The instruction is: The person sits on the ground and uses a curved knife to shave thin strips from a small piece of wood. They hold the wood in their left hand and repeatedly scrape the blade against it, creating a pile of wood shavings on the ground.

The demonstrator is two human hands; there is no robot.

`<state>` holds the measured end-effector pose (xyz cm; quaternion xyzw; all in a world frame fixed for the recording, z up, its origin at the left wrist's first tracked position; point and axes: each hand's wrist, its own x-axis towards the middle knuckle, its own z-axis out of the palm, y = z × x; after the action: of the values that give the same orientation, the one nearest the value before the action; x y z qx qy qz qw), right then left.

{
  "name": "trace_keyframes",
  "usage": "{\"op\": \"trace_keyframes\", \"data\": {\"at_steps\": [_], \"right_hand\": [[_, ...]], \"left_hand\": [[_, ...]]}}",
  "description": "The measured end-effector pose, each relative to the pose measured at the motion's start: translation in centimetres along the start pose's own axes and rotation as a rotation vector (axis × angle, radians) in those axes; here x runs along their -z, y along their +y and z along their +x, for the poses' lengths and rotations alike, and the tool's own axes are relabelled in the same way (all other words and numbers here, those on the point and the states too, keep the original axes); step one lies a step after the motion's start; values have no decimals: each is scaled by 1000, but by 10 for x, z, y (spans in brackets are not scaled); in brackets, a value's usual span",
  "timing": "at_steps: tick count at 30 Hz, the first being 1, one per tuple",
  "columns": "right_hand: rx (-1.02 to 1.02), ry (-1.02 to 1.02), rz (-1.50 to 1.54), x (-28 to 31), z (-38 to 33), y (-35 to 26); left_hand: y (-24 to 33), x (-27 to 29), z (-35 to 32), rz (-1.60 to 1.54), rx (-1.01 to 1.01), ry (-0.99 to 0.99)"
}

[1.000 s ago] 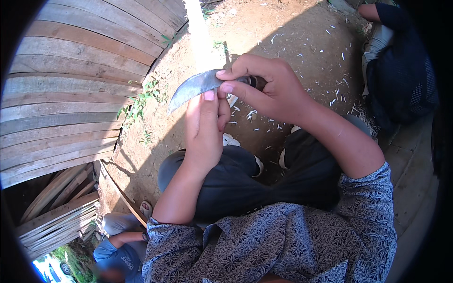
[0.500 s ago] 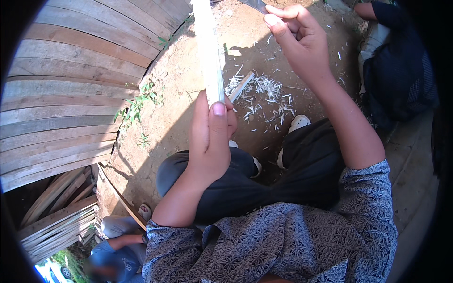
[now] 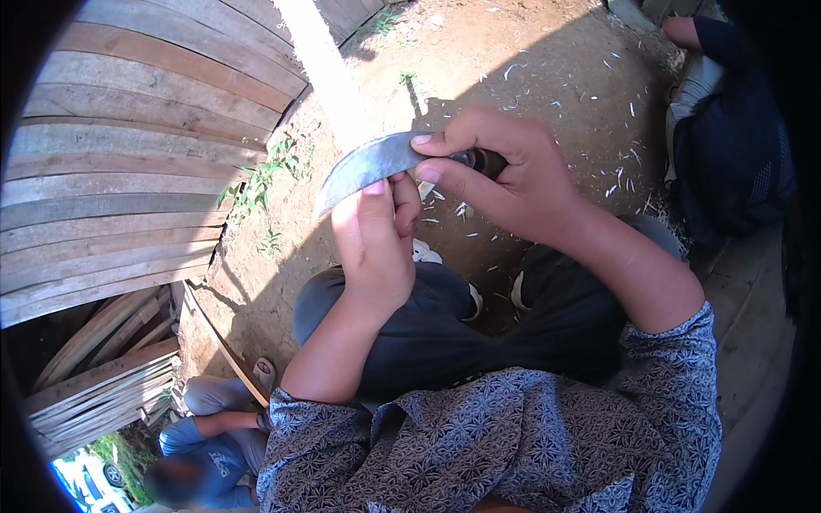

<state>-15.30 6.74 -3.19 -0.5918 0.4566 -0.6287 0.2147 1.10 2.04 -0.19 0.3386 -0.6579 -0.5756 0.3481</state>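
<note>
My left hand (image 3: 374,244) grips a long pale stick (image 3: 325,73) that rises from the fist toward the top of the picture. My right hand (image 3: 496,175) is closed on the dark handle of a curved grey knife (image 3: 368,167). The blade lies across the stick just above my left fingers, its tip pointing down and left. Both forearms come up from a patterned blue-grey shirt. My knees in dark trousers sit under the hands.
Bare dirt ground (image 3: 530,60) strewn with pale shavings lies ahead. A curved wall of wooden planks (image 3: 128,162) stands at left. One person in dark blue (image 3: 727,145) sits at right; another in a blue shirt (image 3: 209,440) crouches lower left by stacked slats (image 3: 94,389).
Half a second ago my right hand was up and away at the end of a stroke. It has come back down, and the blade rests across the stick above my left hand again.
</note>
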Motion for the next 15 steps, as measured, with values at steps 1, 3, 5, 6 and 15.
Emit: {"op": "trace_keyframes", "data": {"at_steps": [1,3,5,6,15], "right_hand": [[-3,1,-6,0,0,-1],[-10,3,-17,0,0,-2],[17,24,-81,1,0,1],[30,34,-113,1,1,3],[62,195,-199,10,7,20]], "left_hand": [[-1,0,0,-8,-14,-1],[-2,0,-1,-24,-42,-2],[-3,2,-2,6,-37,-7],[-2,2,-2,21,-26,-4],[-2,-9,0,-10,45,-47]]}}
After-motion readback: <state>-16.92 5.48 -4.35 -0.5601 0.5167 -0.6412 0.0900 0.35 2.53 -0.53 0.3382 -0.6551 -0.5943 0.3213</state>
